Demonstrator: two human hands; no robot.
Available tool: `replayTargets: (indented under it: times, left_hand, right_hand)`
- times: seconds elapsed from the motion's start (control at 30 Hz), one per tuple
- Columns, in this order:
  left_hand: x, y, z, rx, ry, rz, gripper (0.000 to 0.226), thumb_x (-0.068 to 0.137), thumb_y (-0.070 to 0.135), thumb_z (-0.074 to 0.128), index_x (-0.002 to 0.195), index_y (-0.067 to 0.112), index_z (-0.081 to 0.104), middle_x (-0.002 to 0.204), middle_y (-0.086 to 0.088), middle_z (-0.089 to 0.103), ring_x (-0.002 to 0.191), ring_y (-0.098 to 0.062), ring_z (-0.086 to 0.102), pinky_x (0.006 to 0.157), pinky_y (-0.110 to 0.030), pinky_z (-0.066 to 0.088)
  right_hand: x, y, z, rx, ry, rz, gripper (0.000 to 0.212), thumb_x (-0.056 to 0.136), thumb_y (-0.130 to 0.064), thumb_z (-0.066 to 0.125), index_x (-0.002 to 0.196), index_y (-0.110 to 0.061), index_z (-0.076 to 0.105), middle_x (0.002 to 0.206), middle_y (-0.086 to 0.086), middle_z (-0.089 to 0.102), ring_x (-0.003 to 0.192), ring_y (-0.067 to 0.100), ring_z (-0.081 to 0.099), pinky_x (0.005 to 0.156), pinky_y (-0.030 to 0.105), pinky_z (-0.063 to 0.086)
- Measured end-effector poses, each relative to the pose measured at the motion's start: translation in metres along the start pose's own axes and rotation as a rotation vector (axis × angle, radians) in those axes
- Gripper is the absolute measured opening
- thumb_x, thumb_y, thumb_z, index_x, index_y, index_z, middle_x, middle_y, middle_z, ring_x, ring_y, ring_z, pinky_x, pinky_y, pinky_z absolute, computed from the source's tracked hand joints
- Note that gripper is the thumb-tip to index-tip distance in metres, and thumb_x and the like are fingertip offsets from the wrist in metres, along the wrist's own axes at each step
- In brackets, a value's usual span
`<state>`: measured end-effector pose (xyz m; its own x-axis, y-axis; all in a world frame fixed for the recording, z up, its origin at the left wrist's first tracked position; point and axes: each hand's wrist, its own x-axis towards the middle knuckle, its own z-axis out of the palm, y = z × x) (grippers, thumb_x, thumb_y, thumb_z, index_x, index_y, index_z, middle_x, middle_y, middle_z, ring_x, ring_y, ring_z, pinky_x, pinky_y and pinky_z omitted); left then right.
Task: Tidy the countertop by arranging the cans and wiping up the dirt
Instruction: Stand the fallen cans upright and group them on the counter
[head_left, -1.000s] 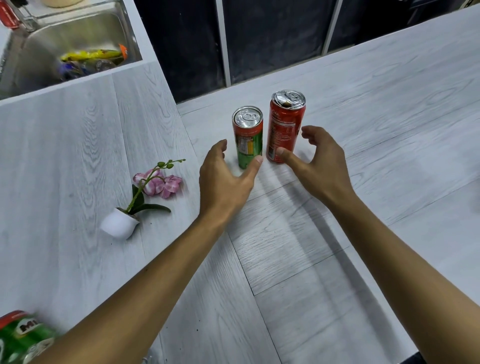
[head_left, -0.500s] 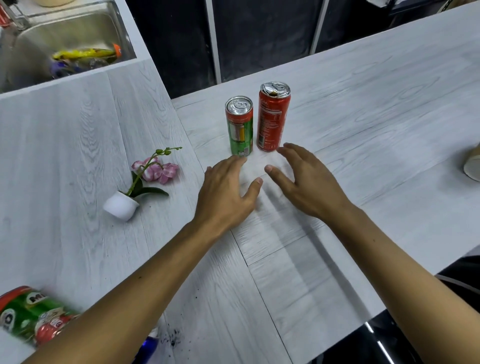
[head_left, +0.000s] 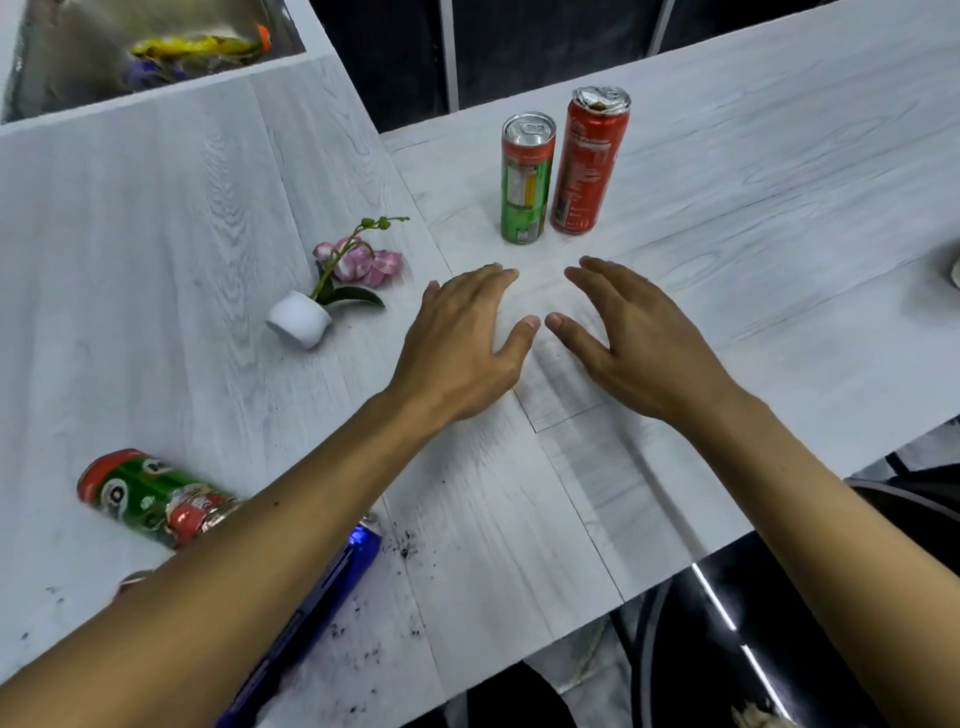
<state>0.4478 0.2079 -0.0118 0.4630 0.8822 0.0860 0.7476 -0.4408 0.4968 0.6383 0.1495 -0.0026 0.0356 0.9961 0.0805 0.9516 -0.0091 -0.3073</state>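
Left hand (head_left: 457, 353) and right hand (head_left: 639, 343) are hovering spread, empty — the left forearm (head_left: 260, 566) crossing seven o'clock is probably risking rolling the blue can (head_left: 359, 552) through the dirt (head_left: 404, 544).

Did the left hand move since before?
Yes. The left hand pulled back toward the person, away from the green can; its thumb was at that can, now countertop shows between them.

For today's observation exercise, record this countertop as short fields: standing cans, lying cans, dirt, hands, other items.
standing cans: green can, red can, upright, side by side
lying cans: crumpled green can; blue can partly under the left forearm
dirt: dark specks beside the blue can
hands: left hand, right hand, both open, holding nothing
other items: toppled flower pot
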Motion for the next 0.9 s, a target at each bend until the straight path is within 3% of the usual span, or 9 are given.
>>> replayTargets:
  times: [0.37, 0.47, 0.6, 0.73, 0.9]
  left_hand:
    - [-0.075, -0.018, -0.041, -0.016, 0.056, -0.029, 0.055, 0.102, 0.048, 0.051, 0.151, 0.023, 0.046, 0.156, 0.003, 0.047, 0.145, -0.019, 0.037, 0.124, -0.046, 0.025]
    - [-0.099, -0.025, -0.052, -0.007, 0.073, -0.028, 0.054, 0.103, 0.047, 0.050, 0.151, 0.022, 0.046, 0.156, 0.003, 0.047, 0.146, -0.017, 0.037, 0.126, -0.044, 0.020]
    - [-0.134, -0.037, -0.066, 0.010, 0.089, -0.027, 0.056, 0.102, 0.048, 0.050, 0.151, 0.020, 0.046, 0.156, 0.000, 0.048, 0.146, -0.018, 0.038, 0.124, -0.047, 0.025]
    - [-0.167, -0.050, -0.080, 0.008, 0.090, -0.044, 0.055, 0.103, 0.047, 0.049, 0.151, 0.020, 0.046, 0.157, 0.001, 0.046, 0.147, -0.016, 0.037, 0.126, -0.045, 0.018]
    - [-0.209, -0.060, -0.096, -0.009, 0.154, -0.061, 0.054, 0.102, 0.046, 0.053, 0.148, 0.018, 0.050, 0.152, -0.001, 0.052, 0.140, -0.018, 0.043, 0.121, -0.045, 0.032]
  right_hand:
    - [-0.052, -0.067, 0.010, 0.060, 0.009, 0.020, 0.066, 0.103, -0.057, 0.041, 0.155, -0.017, 0.040, 0.162, 0.004, 0.037, 0.148, 0.021, 0.034, 0.116, 0.035, 0.031]
    - [-0.067, -0.092, 0.013, 0.065, 0.013, 0.015, 0.065, 0.103, -0.056, 0.043, 0.154, -0.015, 0.041, 0.161, 0.006, 0.039, 0.147, 0.023, 0.037, 0.116, 0.037, 0.032]
    - [-0.090, -0.128, 0.019, 0.045, 0.025, 0.021, 0.064, 0.104, -0.054, 0.044, 0.152, -0.012, 0.043, 0.160, 0.010, 0.041, 0.146, 0.027, 0.039, 0.118, 0.044, 0.034]
    - [-0.109, -0.161, 0.025, 0.035, 0.027, 0.027, 0.063, 0.104, -0.051, 0.046, 0.151, -0.010, 0.045, 0.158, 0.012, 0.043, 0.144, 0.029, 0.041, 0.116, 0.045, 0.035]
    - [-0.132, -0.195, 0.036, 0.052, 0.021, 0.063, 0.063, 0.104, -0.050, 0.046, 0.150, -0.007, 0.045, 0.156, 0.013, 0.046, 0.142, 0.029, 0.043, 0.112, 0.041, 0.037]
